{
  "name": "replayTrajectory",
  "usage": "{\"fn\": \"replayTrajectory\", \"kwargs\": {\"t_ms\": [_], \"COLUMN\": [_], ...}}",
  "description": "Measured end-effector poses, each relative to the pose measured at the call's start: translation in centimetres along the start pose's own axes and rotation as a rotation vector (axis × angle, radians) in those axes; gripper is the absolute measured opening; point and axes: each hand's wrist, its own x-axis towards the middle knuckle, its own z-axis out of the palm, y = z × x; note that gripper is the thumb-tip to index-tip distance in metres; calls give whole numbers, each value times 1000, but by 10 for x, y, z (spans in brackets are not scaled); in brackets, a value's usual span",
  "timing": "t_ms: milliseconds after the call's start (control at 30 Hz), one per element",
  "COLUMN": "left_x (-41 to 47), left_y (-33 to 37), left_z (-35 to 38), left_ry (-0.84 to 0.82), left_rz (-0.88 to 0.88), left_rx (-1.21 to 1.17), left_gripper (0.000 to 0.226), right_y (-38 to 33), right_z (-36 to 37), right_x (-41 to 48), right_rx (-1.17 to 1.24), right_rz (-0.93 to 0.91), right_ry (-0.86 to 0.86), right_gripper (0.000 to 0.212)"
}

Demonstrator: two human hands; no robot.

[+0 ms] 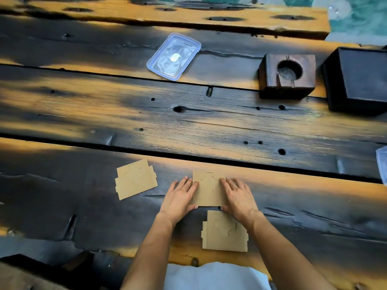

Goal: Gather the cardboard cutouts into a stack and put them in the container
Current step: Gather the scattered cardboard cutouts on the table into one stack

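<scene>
While lying between them, cutout (208, 188), left hand (179, 198), right hand (238, 196), both flat, fingers spread.

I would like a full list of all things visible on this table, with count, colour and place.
cardboard cutouts: three, tan; one between the hands, one to its left, one nearest the person
plastic lid: one, clear with blue rim, far centre
wooden block: one, dark brown, round hole, far right
box: one, black, right edge
plastic container: one, clear, corner only, right edge
table: one, dark and orange planks
left hand: presses middle cutout's left edge
right hand: presses its right edge
</scene>
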Motion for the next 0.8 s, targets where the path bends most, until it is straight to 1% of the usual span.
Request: {"fn": "replayTrajectory", "kwargs": {"t_ms": [167, 400, 500, 633, 800], "left_x": [-20, -45, -53, -68, -76], "left_y": [26, 65, 80, 93, 99], "left_z": [6, 20, 23, 38, 48], "left_ry": [9, -30, -17, -17, -23], "left_rz": [23, 45, 59, 54, 30], "left_rx": [16, -9, -15, -30, -21], "left_gripper": [81, 78, 75, 68, 68], "right_y": [9, 26, 34, 36, 36], "right_z": [9, 30, 40, 59, 71], "right_x": [-33, -76, -90, -105, -114], "right_rx": [4, -13, -17, -25, -40], "right_rz": [-9, -8, 4, 6, -7], "right_ry": [9, -18, -15, -26, -18], "right_gripper": [99, 102, 103, 103, 99]}}
